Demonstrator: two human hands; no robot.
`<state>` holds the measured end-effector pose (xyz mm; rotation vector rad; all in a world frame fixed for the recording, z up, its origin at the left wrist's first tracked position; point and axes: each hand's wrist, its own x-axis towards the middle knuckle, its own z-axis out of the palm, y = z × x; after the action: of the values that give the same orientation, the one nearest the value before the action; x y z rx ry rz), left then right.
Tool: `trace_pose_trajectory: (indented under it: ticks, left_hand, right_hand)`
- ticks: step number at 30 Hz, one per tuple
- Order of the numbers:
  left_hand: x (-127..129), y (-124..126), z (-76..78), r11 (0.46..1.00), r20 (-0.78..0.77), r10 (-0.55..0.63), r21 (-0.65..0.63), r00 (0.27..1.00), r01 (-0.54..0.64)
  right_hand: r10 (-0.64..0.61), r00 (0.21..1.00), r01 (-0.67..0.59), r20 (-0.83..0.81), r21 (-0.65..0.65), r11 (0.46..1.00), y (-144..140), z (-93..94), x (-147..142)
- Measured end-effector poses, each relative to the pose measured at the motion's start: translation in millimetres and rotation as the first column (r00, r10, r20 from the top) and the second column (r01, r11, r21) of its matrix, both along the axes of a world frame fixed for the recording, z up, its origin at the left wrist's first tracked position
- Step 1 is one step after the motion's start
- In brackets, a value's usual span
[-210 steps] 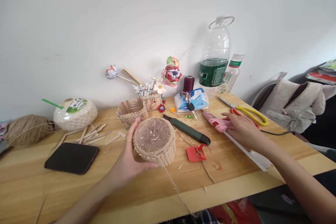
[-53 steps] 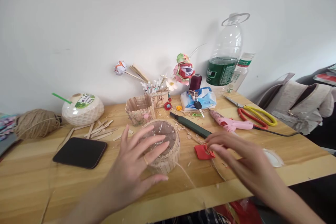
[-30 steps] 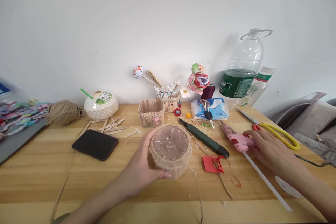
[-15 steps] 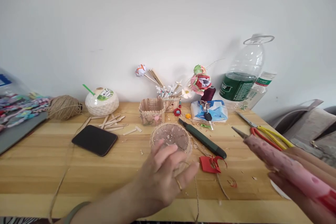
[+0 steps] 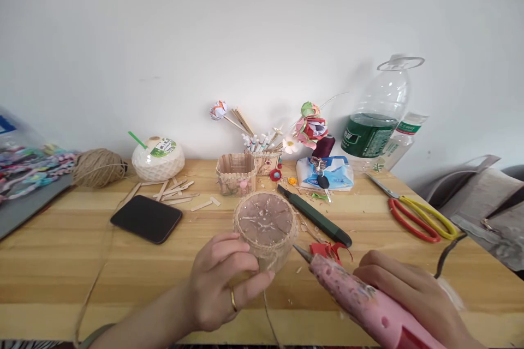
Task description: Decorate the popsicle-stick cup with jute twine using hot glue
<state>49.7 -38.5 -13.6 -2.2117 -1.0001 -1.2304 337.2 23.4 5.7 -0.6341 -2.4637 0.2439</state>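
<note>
Wooden tabletop [image 5: 61, 262] against a plain white wall, littered with craft material and shavings.

Nearest the camera, the left hand [image 5: 223, 286] grips the near side of a round stick-and-twine basket [image 5: 266, 227]; thumb and fingers curl around its lower wall, a ring showing on one finger. The basket is tipped so that its flat base faces the camera, and it sits just beyond the fingertips, at the middle of the table. A loose twine strand [image 5: 270, 316] hangs from it towards the table edge.

The right hand [image 5: 409, 294] is wrapped around a pink glue gun [image 5: 360, 300]. Its metal nozzle points up and left, close to the basket's lower right edge; whether the tip touches is not clear, the view being blurred there.

Just behind the nozzle lie red paper scraps [image 5: 327, 250] and a dark green craft knife [image 5: 315, 217]. A black phone [image 5: 146, 219] lies left of the basket, with loose wooden sticks [image 5: 172, 193] beyond it. Scissors [image 5: 417, 218] with red and yellow handles lie to the right.

Farther back stand a small stick holder [image 5: 236, 173], a tissue pack [image 5: 325, 172], a ball of twine [image 5: 99, 166], a white coconut-shaped cup [image 5: 158, 158], paper flowers [image 5: 311, 125] and a large water bottle [image 5: 379, 114].
</note>
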Motion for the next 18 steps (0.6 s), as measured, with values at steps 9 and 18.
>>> trace_pose_trajectory:
  ticks: [9, 18]
  left_hand:
    - [-1.5, 1.1, -4.8, 1.000, -0.056, 0.002, -0.004, 0.998, -0.003]
    - [-2.8, 3.4, -5.2, 0.999, -0.075, -0.029, 0.023, 0.997, 0.031]
  right_hand:
    - [0.114, 0.993, -0.114, 0.016, -0.025, 0.993, 3.0, -0.1, -8.9]
    - [0.096, 0.995, -0.098, 0.040, 0.032, 0.995, 5.8, -2.7, -18.0]
